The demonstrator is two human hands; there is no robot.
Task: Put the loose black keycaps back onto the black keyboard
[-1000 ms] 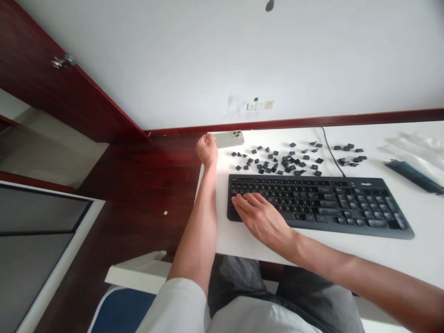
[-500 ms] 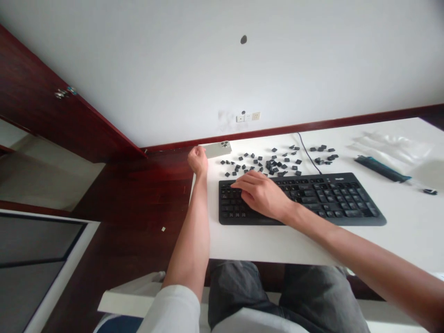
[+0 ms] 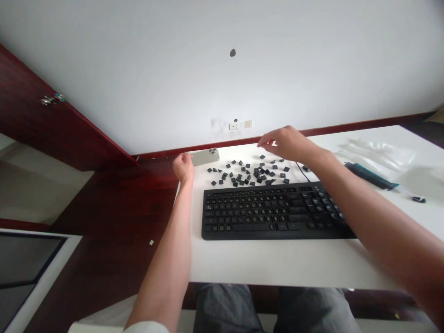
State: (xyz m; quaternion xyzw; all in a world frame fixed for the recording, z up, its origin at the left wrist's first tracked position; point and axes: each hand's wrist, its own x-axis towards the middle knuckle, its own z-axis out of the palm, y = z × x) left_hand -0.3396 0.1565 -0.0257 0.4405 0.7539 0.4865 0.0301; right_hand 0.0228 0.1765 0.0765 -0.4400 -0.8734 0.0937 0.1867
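A black keyboard lies on the white desk, with my right forearm crossing over its right end. Several loose black keycaps are scattered behind it. My right hand hovers beyond the keyboard, above the far side of the keycaps. Its fingers stretch left with a gap to the thumb, and no object shows between them. At the desk's left edge my left hand is curled closed beside a phone lying camera side up. What those curled fingers hold, if anything, is hidden.
Clear plastic wrapping and a dark narrow pouch lie on the desk at the right. A small black piece is near them. The keyboard cable runs toward the back. A wall with sockets stands behind.
My right hand has lifted off the keyboard's left part and moved away and right, over the keycaps. The left hand stays closed beside the phone. The view has shifted slightly.
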